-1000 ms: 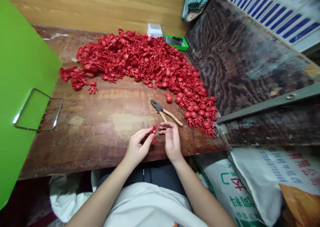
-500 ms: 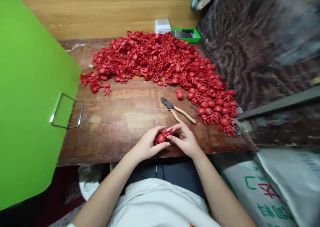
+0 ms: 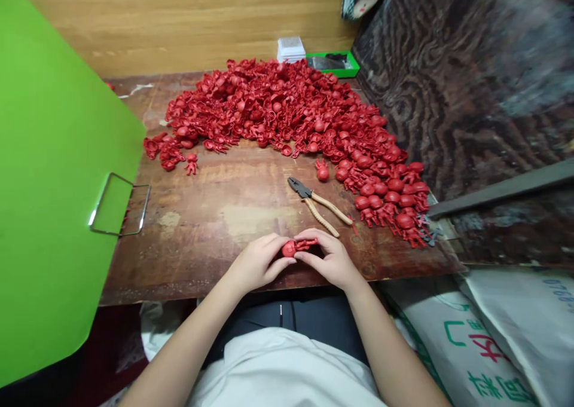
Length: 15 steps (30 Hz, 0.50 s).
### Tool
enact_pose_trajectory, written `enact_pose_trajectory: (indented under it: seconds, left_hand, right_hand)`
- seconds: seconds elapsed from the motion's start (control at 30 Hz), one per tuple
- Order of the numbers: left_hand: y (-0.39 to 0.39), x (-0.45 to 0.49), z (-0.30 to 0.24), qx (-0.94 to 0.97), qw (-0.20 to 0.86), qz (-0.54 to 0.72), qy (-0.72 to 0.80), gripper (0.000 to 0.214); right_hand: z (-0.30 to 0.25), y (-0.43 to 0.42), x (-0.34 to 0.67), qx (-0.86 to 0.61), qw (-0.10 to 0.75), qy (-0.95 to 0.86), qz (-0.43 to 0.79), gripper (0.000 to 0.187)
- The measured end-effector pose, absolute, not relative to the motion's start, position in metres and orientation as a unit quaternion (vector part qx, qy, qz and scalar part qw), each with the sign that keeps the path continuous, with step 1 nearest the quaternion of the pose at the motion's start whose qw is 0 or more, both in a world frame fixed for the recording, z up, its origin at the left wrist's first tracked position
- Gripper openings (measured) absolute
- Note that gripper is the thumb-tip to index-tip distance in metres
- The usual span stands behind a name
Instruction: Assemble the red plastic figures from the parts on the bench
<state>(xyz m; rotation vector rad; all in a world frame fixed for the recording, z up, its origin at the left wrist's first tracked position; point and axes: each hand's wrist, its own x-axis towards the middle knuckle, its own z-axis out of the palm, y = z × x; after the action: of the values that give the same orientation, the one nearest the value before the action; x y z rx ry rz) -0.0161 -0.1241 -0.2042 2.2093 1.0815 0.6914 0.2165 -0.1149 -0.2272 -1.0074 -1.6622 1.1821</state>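
My left hand (image 3: 256,262) and my right hand (image 3: 330,262) meet near the front edge of the worn wooden table (image 3: 201,216). Together they pinch one small red plastic figure (image 3: 295,247) with a round head: the left fingers close on the head end, the right fingers on its limbs. Just beyond my hands lie pliers (image 3: 316,202) with tan handles, jaws pointing left and away. A big heap of the same red figures (image 3: 287,108) spreads across the back and right side of the table.
A green board (image 3: 49,174) with a wire handle (image 3: 117,207) leans at the left. A green tray (image 3: 334,62) and a white box (image 3: 291,48) sit by the wooden back wall. A dark patterned panel (image 3: 461,96) rises on the right; printed sacks (image 3: 484,341) lie below.
The hands came together: one second ago only the left held the figure with the right beside it; now both grip it, turned sideways. The camera view shifted left.
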Motion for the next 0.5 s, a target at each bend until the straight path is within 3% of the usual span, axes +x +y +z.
enact_pose_trajectory:
  seconds: [0.13,0.27,0.5]
  left_hand:
    - [-0.1262,-0.0150,-0.2056,0.852,0.227,0.237,0.408,0.039]
    - [-0.1289,-0.0142,-0.2055,0.876,0.159,0.220,0.398,0.030]
    - [-0.1310,-0.0160,-0.2061,0.884,0.131,0.225,0.389,0.026]
  right_hand:
    - [-0.2271,-0.1146,0.2167,-0.392,0.427,-0.659,0.479,0.019]
    - [-0.2269,-0.1143,0.2151,-0.374,0.442,-0.662,0.476,0.012]
    - [-0.2271,-0.1145,0.2129,-0.370,0.438,-0.667,0.475,0.008]
